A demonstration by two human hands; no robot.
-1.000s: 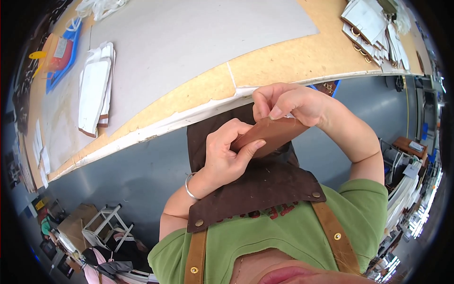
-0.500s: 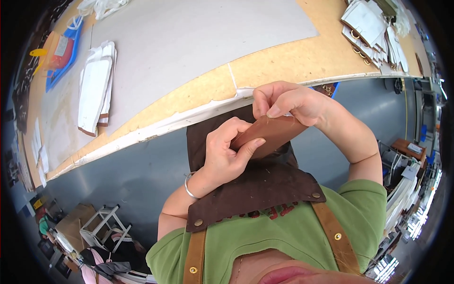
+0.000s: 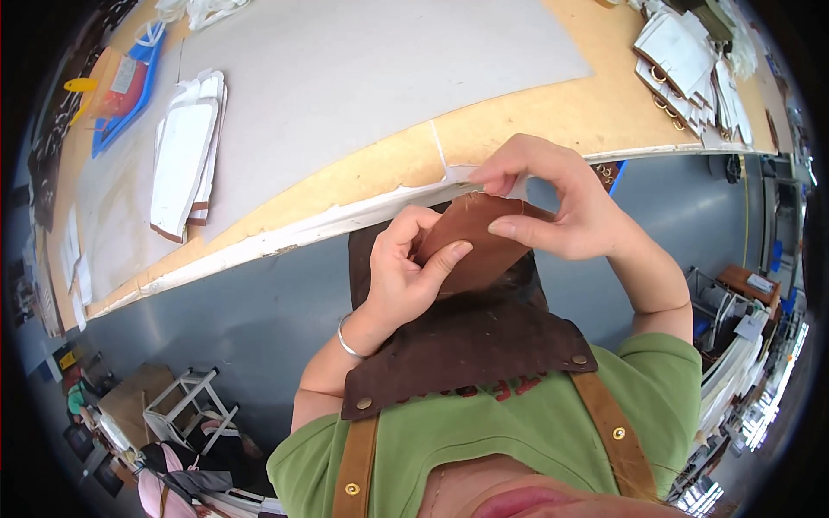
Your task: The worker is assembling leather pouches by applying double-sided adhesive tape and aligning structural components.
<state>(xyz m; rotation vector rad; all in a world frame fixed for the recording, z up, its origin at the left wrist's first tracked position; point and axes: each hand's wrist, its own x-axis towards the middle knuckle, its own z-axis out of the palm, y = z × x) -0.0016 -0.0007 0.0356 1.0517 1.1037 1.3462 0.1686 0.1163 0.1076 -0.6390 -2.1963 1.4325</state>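
A brown leather piece (image 3: 479, 246) is held up in front of my apron, its upper edge frayed with fine loose threads. My left hand (image 3: 406, 268) grips its left side, thumb on the front face and the other fingers curled behind. At the upper right, my right hand (image 3: 566, 203) curves around the edge, with its thumb against the front face and its fingertips at the top edge. A bit of white shows between those fingers and the brown edge; I cannot tell if it is the piece's back or a separate layer.
The worktable (image 3: 380, 155) has a grey sheet (image 3: 371, 69) on it. White pieces with brown edges (image 3: 186, 155) lie at left, near a blue tray (image 3: 129, 112). More white pieces with metal rings (image 3: 678, 60) are piled at right. A step stool (image 3: 190, 406) stands on the floor behind left.
My right hand has gone from a pinch at the top edge to a wider hold, thumb lower on the face. The leather piece has tilted so more of its front shows.
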